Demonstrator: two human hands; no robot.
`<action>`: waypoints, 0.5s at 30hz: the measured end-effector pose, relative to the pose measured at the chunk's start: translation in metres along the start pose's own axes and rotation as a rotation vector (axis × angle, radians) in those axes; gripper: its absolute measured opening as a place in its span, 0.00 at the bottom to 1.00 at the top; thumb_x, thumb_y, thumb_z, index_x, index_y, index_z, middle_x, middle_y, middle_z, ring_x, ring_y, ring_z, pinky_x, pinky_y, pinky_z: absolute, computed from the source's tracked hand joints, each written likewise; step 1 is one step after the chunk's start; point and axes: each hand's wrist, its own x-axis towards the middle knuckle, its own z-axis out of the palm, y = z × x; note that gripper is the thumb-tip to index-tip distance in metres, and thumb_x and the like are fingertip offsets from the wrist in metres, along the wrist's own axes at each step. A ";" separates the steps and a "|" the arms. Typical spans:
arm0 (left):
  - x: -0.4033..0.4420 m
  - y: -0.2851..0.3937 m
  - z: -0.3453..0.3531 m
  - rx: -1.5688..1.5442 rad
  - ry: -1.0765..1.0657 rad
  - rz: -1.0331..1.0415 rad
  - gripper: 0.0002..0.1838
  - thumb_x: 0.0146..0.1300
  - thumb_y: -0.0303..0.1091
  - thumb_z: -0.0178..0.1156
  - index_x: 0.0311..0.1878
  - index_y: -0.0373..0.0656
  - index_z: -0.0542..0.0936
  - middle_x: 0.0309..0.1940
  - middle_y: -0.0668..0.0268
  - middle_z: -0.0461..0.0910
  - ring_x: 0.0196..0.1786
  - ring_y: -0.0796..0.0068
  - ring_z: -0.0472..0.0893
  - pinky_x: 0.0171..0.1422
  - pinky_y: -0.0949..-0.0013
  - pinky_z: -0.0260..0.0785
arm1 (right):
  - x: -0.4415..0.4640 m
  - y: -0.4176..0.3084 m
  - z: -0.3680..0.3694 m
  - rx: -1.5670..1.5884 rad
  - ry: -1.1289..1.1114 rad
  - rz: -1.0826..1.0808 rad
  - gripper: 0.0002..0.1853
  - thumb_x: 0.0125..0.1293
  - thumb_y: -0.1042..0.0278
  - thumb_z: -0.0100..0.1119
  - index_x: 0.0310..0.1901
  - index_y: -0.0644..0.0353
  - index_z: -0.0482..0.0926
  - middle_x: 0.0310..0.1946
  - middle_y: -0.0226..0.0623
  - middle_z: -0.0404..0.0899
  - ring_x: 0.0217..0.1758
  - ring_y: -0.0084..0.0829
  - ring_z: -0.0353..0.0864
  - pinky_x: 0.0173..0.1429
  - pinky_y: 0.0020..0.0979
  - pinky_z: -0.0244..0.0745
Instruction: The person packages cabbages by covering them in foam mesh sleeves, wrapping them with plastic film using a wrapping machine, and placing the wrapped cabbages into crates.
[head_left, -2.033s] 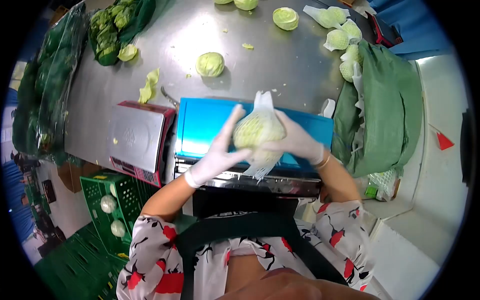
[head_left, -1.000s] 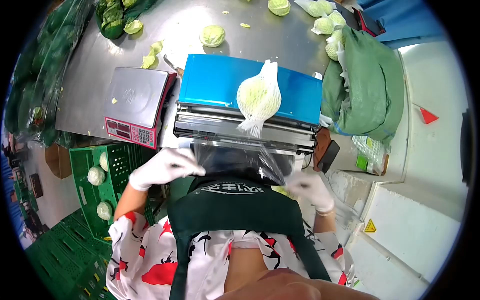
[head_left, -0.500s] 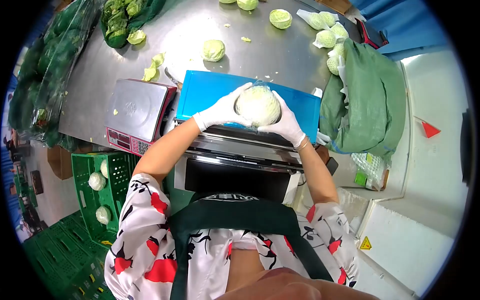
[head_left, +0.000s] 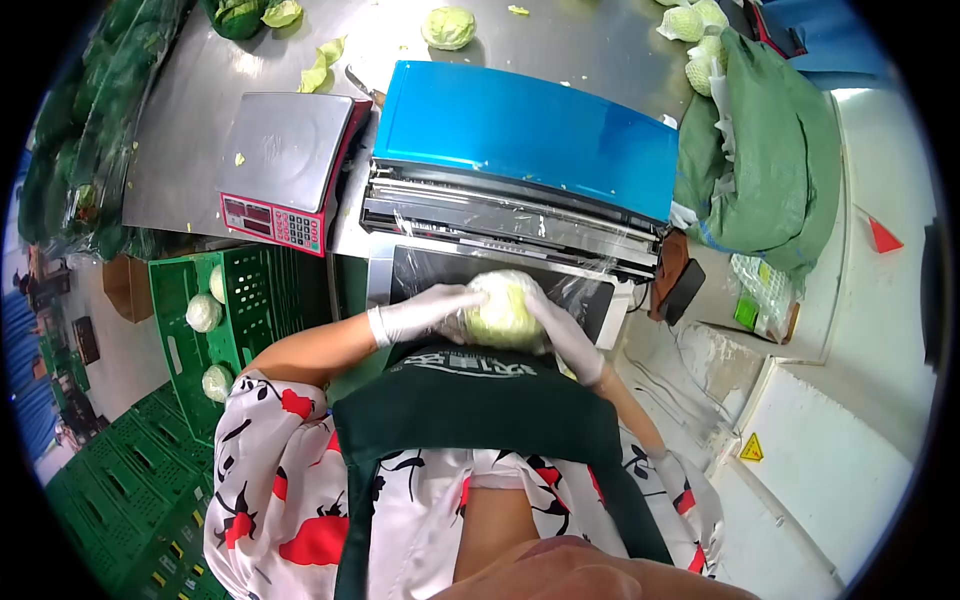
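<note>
Close to the apron, a round pale green cabbage point(head_left: 503, 308) sits between my two white-gloved hands. My left hand point(head_left: 435, 312) grips its left side and my right hand point(head_left: 567, 335) its right side; some fingers are blurred or behind the cabbage. Clear plastic film point(head_left: 450, 258) stretches from around the cabbage up toward the blue-lidded wrapping machine point(head_left: 530, 125). Below the machine's metal rollers lies a dark flat plate point(head_left: 425, 272), partly covered by the film and the cabbage.
A red digital scale point(head_left: 285, 150) stands left of the machine. Another cabbage point(head_left: 448, 28) and loose leaves point(head_left: 320, 65) lie behind. At lower left, a green crate point(head_left: 250, 300) holds several wrapped cabbages. A green sack point(head_left: 775, 150) and net-sleeved produce point(head_left: 682, 24) are at right.
Both hands have brought the cabbage from over the blue lid down toward my apron. Film now stretches between the machine and the cabbage. The camera view has shifted too.
</note>
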 end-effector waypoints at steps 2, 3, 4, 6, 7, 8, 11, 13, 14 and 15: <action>0.005 -0.006 -0.007 -0.054 0.028 -0.052 0.39 0.72 0.60 0.54 0.73 0.36 0.65 0.61 0.54 0.78 0.59 0.67 0.81 0.60 0.63 0.77 | 0.014 -0.001 -0.005 0.173 -0.080 0.325 0.33 0.76 0.44 0.50 0.66 0.69 0.71 0.58 0.37 0.79 0.61 0.24 0.77 0.64 0.27 0.71; 0.003 -0.008 -0.010 -0.086 0.012 -0.074 0.38 0.74 0.59 0.51 0.73 0.36 0.65 0.61 0.54 0.77 0.60 0.67 0.80 0.64 0.62 0.75 | 0.017 0.005 -0.009 0.246 -0.118 0.436 0.32 0.77 0.44 0.49 0.65 0.69 0.72 0.57 0.35 0.80 0.60 0.25 0.77 0.64 0.28 0.72; -0.004 -0.011 -0.010 -0.176 -0.020 -0.026 0.36 0.75 0.55 0.51 0.73 0.36 0.64 0.62 0.54 0.77 0.61 0.67 0.80 0.66 0.63 0.73 | 0.013 0.013 -0.015 0.314 -0.161 0.393 0.31 0.76 0.46 0.51 0.65 0.68 0.72 0.57 0.35 0.81 0.59 0.25 0.78 0.63 0.29 0.73; -0.022 -0.023 -0.004 -0.360 -0.087 0.061 0.32 0.77 0.48 0.52 0.74 0.36 0.64 0.63 0.55 0.76 0.63 0.66 0.79 0.70 0.65 0.70 | 0.000 0.035 -0.025 0.453 -0.240 0.311 0.29 0.75 0.48 0.55 0.64 0.66 0.73 0.56 0.35 0.82 0.57 0.26 0.80 0.60 0.31 0.76; -0.026 -0.029 0.000 -0.251 -0.009 0.186 0.31 0.76 0.45 0.54 0.73 0.36 0.64 0.62 0.55 0.77 0.63 0.67 0.79 0.69 0.65 0.70 | -0.008 0.049 -0.024 0.208 -0.080 0.148 0.27 0.74 0.51 0.58 0.63 0.65 0.75 0.54 0.36 0.82 0.55 0.26 0.81 0.57 0.31 0.77; -0.030 -0.036 0.006 -0.141 0.068 0.313 0.30 0.75 0.42 0.56 0.73 0.37 0.65 0.62 0.55 0.77 0.63 0.68 0.79 0.69 0.66 0.71 | -0.018 0.065 -0.021 -0.041 0.081 -0.015 0.25 0.73 0.54 0.60 0.62 0.63 0.76 0.53 0.37 0.83 0.52 0.25 0.82 0.55 0.31 0.78; -0.040 -0.068 -0.002 1.063 0.613 0.492 0.27 0.68 0.25 0.57 0.71 0.45 0.68 0.45 0.54 0.85 0.40 0.61 0.87 0.46 0.64 0.80 | -0.028 0.089 -0.021 -0.501 0.419 -0.432 0.13 0.70 0.64 0.63 0.50 0.63 0.81 0.40 0.37 0.85 0.40 0.22 0.84 0.46 0.27 0.79; -0.039 -0.066 -0.004 1.262 0.775 0.807 0.26 0.68 0.25 0.57 0.70 0.45 0.70 0.36 0.58 0.85 0.30 0.57 0.85 0.35 0.61 0.78 | -0.034 0.091 -0.015 -0.079 0.428 -0.130 0.10 0.72 0.65 0.60 0.44 0.65 0.81 0.33 0.35 0.84 0.34 0.20 0.82 0.43 0.25 0.78; -0.043 -0.066 -0.007 1.381 0.802 0.761 0.25 0.68 0.27 0.58 0.69 0.47 0.72 0.35 0.60 0.85 0.30 0.63 0.85 0.34 0.63 0.78 | -0.033 0.089 -0.016 0.001 0.465 -0.136 0.11 0.75 0.64 0.56 0.42 0.65 0.81 0.31 0.33 0.82 0.30 0.19 0.78 0.38 0.22 0.74; -0.045 -0.067 -0.010 1.340 0.820 0.661 0.27 0.68 0.28 0.59 0.70 0.50 0.71 0.37 0.59 0.85 0.31 0.63 0.86 0.33 0.65 0.78 | -0.029 0.084 -0.018 0.083 0.501 -0.144 0.14 0.78 0.64 0.51 0.40 0.65 0.81 0.28 0.32 0.81 0.26 0.17 0.74 0.33 0.19 0.70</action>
